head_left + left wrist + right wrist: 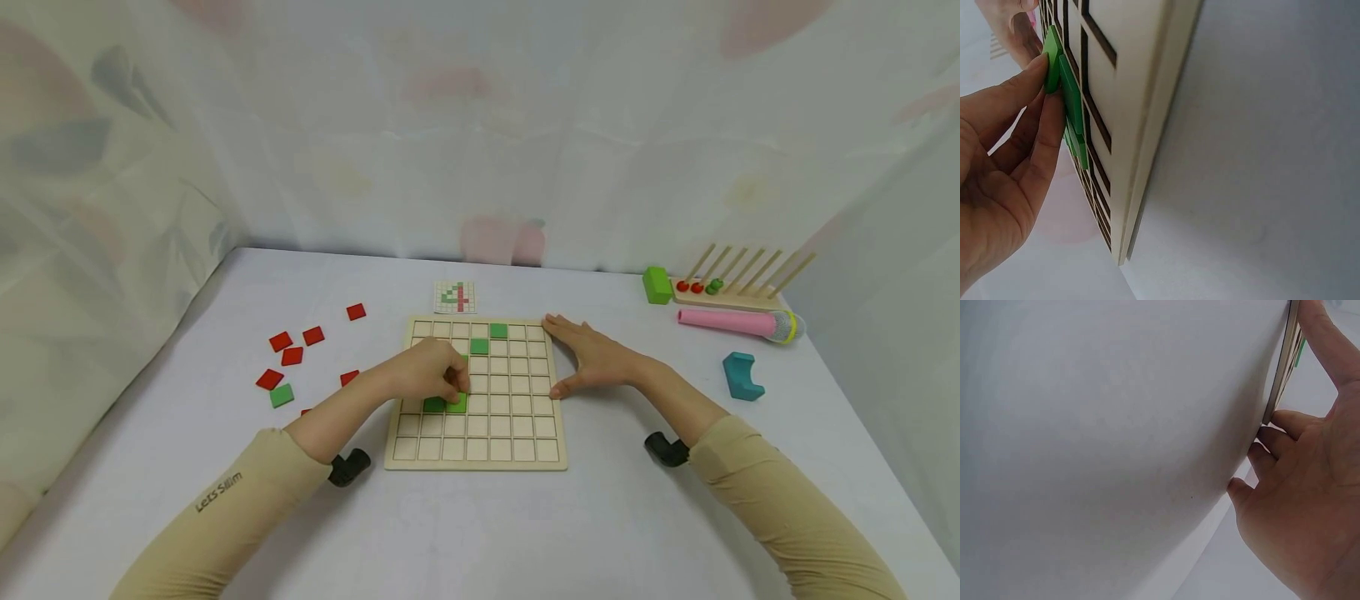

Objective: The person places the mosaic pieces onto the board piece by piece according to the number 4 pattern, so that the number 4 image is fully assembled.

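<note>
My left hand [426, 371] pinches a green square tile [1054, 57] between thumb and fingers, low over the wooden grid board [501, 427]. Beside that tile, another green tile [434, 405] lies on the grid, as the left wrist view also shows. Farther up the board sit two green tiles in a diagonal, one [479, 346] and another [498, 331]; a further one is mostly covered by my left hand. At the board's right edge, my right hand [600, 357] rests with thumb and fingers spread, fingertips touching the rim.
Several red tiles [292, 357] and a green tile [282, 395] lie left of the board. Behind it is a small pattern card [454, 297]. On the right stand a green block [657, 285], a peg rack [731, 298], a pink toy microphone [727, 322] and a teal block [741, 377].
</note>
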### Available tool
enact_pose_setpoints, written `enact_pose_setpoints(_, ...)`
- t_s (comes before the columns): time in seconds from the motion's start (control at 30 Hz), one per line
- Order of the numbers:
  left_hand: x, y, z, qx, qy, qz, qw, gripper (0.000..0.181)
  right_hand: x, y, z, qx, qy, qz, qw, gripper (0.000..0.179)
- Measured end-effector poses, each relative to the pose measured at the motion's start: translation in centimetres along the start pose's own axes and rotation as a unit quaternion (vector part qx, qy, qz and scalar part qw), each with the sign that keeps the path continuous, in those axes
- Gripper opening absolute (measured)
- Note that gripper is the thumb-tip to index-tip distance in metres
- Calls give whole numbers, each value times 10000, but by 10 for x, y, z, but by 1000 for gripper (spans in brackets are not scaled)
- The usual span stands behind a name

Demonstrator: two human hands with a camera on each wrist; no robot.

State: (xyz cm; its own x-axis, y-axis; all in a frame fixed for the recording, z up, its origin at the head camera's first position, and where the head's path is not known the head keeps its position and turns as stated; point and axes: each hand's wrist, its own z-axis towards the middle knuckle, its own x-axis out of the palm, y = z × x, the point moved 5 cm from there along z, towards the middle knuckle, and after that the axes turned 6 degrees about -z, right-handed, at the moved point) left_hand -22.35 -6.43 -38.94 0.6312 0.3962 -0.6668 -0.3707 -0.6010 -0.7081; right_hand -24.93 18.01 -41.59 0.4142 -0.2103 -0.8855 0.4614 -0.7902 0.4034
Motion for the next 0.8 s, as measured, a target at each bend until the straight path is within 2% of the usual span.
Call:
enact_pose_setpoints(0.5,-1,-6,0,-87,-136,432,9989,6,1,-1,0,-6,-5,-13,10000,117)
enact_pose_setpoints(0.63,-2,-4,-2,-95,-181,299,9993,9,2,-1,1,4,-1,-23,10000,117)
enact_pose_setpoints(0.8,-15,-7,-9,186,-394,81,9990,12,1,-2,0,35,1,-40,10000,118)
